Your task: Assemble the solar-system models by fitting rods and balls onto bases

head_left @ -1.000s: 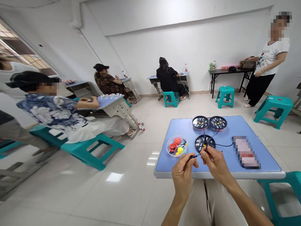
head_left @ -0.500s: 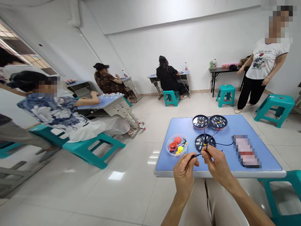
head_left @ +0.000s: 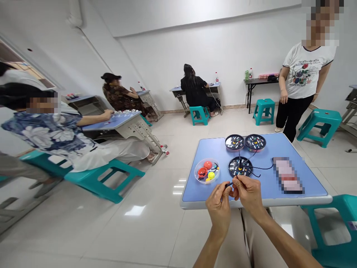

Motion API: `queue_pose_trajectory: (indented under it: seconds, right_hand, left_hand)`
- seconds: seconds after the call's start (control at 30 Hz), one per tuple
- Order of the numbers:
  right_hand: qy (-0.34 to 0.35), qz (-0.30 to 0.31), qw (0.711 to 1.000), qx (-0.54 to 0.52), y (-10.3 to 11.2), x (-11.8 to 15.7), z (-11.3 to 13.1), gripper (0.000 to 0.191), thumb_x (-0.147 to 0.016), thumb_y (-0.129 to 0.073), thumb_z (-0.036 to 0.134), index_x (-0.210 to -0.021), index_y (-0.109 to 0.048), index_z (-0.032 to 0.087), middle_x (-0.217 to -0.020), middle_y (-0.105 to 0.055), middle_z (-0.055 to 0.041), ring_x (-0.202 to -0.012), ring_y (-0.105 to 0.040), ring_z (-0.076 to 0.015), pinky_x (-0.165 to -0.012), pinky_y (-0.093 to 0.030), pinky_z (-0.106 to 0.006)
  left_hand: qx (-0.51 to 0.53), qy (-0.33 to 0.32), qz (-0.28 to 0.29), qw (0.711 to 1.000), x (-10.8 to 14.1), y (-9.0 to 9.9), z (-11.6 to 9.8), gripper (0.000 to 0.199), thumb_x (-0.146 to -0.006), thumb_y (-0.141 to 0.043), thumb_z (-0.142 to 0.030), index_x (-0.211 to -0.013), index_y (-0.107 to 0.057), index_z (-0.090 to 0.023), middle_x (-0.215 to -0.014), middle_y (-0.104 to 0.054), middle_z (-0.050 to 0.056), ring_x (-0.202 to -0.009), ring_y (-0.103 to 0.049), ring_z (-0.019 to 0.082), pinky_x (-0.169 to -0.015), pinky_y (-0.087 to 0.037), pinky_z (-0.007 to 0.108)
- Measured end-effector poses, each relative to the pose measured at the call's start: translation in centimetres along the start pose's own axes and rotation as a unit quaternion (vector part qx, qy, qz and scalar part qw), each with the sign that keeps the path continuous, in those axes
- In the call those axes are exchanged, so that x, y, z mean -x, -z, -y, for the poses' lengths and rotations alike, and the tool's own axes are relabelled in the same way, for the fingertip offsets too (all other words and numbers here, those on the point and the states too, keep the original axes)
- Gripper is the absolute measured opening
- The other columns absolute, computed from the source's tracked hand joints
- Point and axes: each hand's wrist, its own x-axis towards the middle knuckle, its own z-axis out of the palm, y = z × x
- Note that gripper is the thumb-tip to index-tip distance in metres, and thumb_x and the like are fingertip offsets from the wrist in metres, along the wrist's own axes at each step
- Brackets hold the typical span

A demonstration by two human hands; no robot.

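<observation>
Over the near edge of the blue table, my left hand (head_left: 219,199) pinches a thin black stick-like piece (head_left: 229,184). Right beside it, my right hand (head_left: 248,190) has its fingertips closed at the piece's other end; what exactly lies between them is hidden. Just beyond my hands is a round black disc (head_left: 233,168) with small coloured marks, and thin black cords (head_left: 262,168) run across it. Two similar round black-topped tins, a left one (head_left: 234,142) and a right one (head_left: 256,142), stand behind it. A clear bowl (head_left: 197,178) to the left holds red and yellow round parts.
A phone-like flat object (head_left: 288,175), blurred out, lies at the right of the blue table (head_left: 295,152). Green stools (head_left: 334,223) stand around. Several people sit at other desks; one person in a white shirt (head_left: 305,70) stands beyond the table.
My hands have drawn closer together around the black piece. A bent cord end now shows beside the near disc. The standing person has come nearer, and the view has shifted slightly.
</observation>
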Motion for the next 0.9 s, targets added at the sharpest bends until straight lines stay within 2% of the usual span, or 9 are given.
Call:
queue_pose_trajectory:
  seconds: [0.17,0.37,0.43,0.6,0.67,0.73,0.83,0.9]
  right_hand:
    - [-0.028,-0.013,0.999,-0.026,-0.7,0.3,-1.0,0.036,-0.091,-0.051,0.037,-0.058,-0.051,0.021,-0.047,-0.051,0.0037,-0.040,-0.048,-0.0101,-0.043,-0.041,-0.022]
    - [-0.091,0.035,0.990,-0.106,1.6,-0.7,-1.7,0.027,-0.081,-0.063,0.045,-0.074,-0.058,0.019,-0.056,-0.057,0.0028,-0.047,-0.055,-0.0126,-0.048,-0.047,-0.025]
    - [-0.114,0.046,0.985,-0.124,2.6,-1.9,-1.3,0.028,-0.076,-0.068,0.045,-0.076,-0.059,0.019,-0.057,-0.056,0.0035,-0.047,-0.053,-0.0122,-0.046,-0.045,-0.025]
    - [-0.144,0.070,0.980,-0.116,4.8,-6.8,-0.1,0.027,-0.067,-0.069,0.038,-0.083,-0.062,0.017,-0.059,-0.056,0.0045,-0.048,-0.047,-0.0106,-0.046,-0.040,-0.024]
    - [-0.139,0.103,0.982,-0.074,5.5,-9.3,0.0,0.023,-0.067,-0.063,0.032,-0.084,-0.063,0.016,-0.056,-0.054,0.0049,-0.049,-0.046,-0.0108,-0.047,-0.038,-0.024]
    - [-0.123,0.167,0.978,-0.013,6.0,-11.6,-0.2,0.023,-0.067,-0.056,0.025,-0.085,-0.065,0.015,-0.056,-0.051,0.0053,-0.051,-0.047,-0.0110,-0.049,-0.039,-0.024]
    - [-0.102,0.281,0.953,0.048,6.0,-13.9,-0.7,0.023,-0.065,-0.050,0.018,-0.082,-0.065,0.016,-0.053,-0.046,0.0065,-0.051,-0.045,-0.0105,-0.051,-0.040,-0.023]
    - [-0.097,0.333,0.936,0.062,5.6,-14.7,-1.0,0.017,-0.063,-0.052,0.016,-0.076,-0.064,0.016,-0.051,-0.047,0.0066,-0.049,-0.045,-0.0104,-0.048,-0.038,-0.022]
  left_hand:
    - [-0.002,0.009,0.006,1.000,0.2,-0.1,1.3,0.022,-0.090,-0.058,-0.034,-0.089,-0.074,-0.018,-0.073,-0.072,0.004,-0.060,-0.065,0.015,-0.056,-0.054,0.024]
    - [0.041,0.047,0.090,0.994,-0.5,-1.6,1.6,0.025,-0.091,-0.055,-0.035,-0.093,-0.074,-0.017,-0.070,-0.066,0.002,-0.053,-0.058,0.012,-0.053,-0.051,0.023]
    - [0.038,0.041,0.102,0.993,-1.0,-2.6,1.2,0.023,-0.091,-0.056,-0.033,-0.094,-0.073,-0.018,-0.070,-0.064,0.002,-0.054,-0.057,0.011,-0.053,-0.049,0.023]
    - [0.018,-0.016,0.069,0.997,-3.5,-5.2,0.0,0.017,-0.089,-0.059,-0.027,-0.094,-0.073,-0.019,-0.075,-0.065,0.003,-0.067,-0.059,0.014,-0.064,-0.049,0.026]
    - [0.038,-0.007,0.068,0.997,-4.9,-5.6,0.1,0.018,-0.087,-0.060,-0.028,-0.098,-0.072,-0.019,-0.078,-0.065,0.003,-0.070,-0.059,0.015,-0.065,-0.049,0.026]
    - [0.076,0.046,0.065,0.994,-6.2,-5.7,0.6,0.023,-0.088,-0.059,-0.032,-0.102,-0.070,-0.018,-0.077,-0.062,0.002,-0.064,-0.056,0.013,-0.059,-0.046,0.024]
    - [0.156,0.148,0.071,0.974,-7.8,-5.6,1.7,0.032,-0.085,-0.061,-0.037,-0.109,-0.067,-0.016,-0.071,-0.055,-0.002,-0.052,-0.047,0.008,-0.050,-0.041,0.021]
    - [0.213,0.183,0.092,0.955,-8.5,-5.8,2.3,0.039,-0.079,-0.068,-0.038,-0.111,-0.067,-0.016,-0.070,-0.053,-0.004,-0.051,-0.044,0.006,-0.047,-0.039,0.020]
